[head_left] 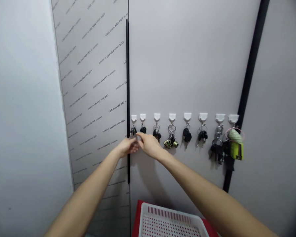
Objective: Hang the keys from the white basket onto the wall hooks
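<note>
Both hands meet at the leftmost bunch of keys (pixel 133 131), which hangs by its ring from a white hook (pixel 134 118). My left hand (pixel 126 147) comes from the lower left, its fingers closed around the lower part of that bunch. From the right, my right hand (pixel 149 144) has its fingertips pinched at the same keys; some of its fingers are hidden. A black-headed key (pixel 143 129) on the neighbouring hook shows just above my right hand. Behind the right wrist, a further bunch with black heads (pixel 157 133) is partly covered.
More key bunches hang rightward along the row, one with a brass-coloured ornament (pixel 168 144), one with a yellow-green item (pixel 236 150). A black vertical handle strip (pixel 128 82) runs beside the left hand. Below stands a white perforated basket (pixel 172 210) over something red (pixel 136 219).
</note>
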### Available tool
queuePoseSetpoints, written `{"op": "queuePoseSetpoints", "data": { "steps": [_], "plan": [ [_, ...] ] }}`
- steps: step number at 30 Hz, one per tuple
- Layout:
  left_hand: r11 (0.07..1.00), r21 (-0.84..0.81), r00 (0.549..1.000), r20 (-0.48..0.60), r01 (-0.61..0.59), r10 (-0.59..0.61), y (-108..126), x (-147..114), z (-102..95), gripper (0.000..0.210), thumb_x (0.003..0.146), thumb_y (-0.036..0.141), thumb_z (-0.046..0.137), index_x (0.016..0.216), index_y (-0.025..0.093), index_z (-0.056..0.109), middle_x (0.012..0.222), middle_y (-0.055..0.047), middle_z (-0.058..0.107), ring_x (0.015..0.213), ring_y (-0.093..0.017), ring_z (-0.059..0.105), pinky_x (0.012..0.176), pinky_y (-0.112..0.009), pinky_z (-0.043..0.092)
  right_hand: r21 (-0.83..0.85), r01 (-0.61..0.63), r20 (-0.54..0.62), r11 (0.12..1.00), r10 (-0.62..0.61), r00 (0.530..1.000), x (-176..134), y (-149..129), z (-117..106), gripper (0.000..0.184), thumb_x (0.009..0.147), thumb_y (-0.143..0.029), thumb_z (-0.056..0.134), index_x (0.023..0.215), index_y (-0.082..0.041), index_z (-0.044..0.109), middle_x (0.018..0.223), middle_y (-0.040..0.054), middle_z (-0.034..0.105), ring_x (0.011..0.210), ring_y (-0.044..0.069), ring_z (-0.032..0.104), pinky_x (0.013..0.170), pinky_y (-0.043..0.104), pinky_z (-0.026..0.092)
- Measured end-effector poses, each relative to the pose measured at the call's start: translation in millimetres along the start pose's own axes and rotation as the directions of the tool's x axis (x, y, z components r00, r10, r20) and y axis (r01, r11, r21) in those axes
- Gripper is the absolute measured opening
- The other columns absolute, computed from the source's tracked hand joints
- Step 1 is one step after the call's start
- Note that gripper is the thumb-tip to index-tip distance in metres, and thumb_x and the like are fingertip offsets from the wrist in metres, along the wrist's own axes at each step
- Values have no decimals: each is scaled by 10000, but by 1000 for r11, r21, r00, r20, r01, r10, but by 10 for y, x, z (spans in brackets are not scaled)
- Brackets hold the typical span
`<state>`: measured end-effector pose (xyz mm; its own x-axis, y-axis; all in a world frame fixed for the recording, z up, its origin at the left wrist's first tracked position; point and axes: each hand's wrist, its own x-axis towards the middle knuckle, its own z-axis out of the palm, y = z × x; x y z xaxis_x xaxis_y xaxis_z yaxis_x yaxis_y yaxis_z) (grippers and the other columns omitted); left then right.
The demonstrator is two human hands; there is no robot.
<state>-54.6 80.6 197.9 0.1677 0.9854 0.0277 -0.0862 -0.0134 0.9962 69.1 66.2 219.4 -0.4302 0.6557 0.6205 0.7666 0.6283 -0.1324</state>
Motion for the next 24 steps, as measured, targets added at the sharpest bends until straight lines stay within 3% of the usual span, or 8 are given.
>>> {"op": "queuePoseSetpoints", "data": {
  "steps": [4,7,10,13,16,20,24],
  "plan": [
    [982,182,999,-26,46,-42,-591,-131,54,147,635,244,488,700,118,448,497,33,497,397,-48,448,406,-169,306,198,-58,41,978,51,998,-487,273,129,386,662,-179,384,1046,-170,432,598,0,540,542,99,468,559,216,348],
    [973,221,994,-65,-67,83,-820,-217,196,286,608,149,490,882,107,415,438,88,402,349,-21,336,375,-156,245,383,-176,64,907,164,984,-802,487,180,507,637,-139,399,1137,-147,312,498,-52,437,456,68,395,500,195,332],
    [934,153,940,-59,-324,336,-668,-331,469,534,611,101,468,1101,143,261,469,99,370,384,-16,291,399,-150,242,578,-189,-11,794,239,971,-944,539,52,659,629,-102,396,1210,-174,92,502,-79,368,430,49,344,460,174,313],
    [807,22,807,62,-590,588,-314,-481,789,689,635,103,452,1191,235,69,537,82,394,473,-28,343,478,-156,293,719,-40,-146,694,207,967,-940,422,-217,730,643,-100,402,1208,-229,-41,548,-75,363,447,43,338,448,167,309],
    [746,-82,734,133,-661,666,-48,-595,1022,736,632,87,446,1199,260,9,538,80,384,488,-34,348,509,-167,317,773,76,-226,630,162,960,-897,289,-454,756,649,-104,407,1198,-253,-92,553,-73,360,451,46,339,437,171,312],
    [779,-98,766,142,-619,627,41,-643,1128,746,621,75,439,1196,294,17,512,84,361,466,-39,351,502,-174,339,784,79,-218,616,152,964,-874,246,-558,764,650,-115,401,1194,-257,-116,538,-76,348,433,50,333,424,179,321],
    [815,-17,807,127,-579,576,-11,-615,1097,750,612,78,448,1193,308,34,506,84,370,462,-42,363,514,-174,353,734,26,-178,678,156,972,-865,262,-508,743,656,-134,388,1198,-251,-107,538,-71,362,440,58,343,432,185,339]
  ]
}}
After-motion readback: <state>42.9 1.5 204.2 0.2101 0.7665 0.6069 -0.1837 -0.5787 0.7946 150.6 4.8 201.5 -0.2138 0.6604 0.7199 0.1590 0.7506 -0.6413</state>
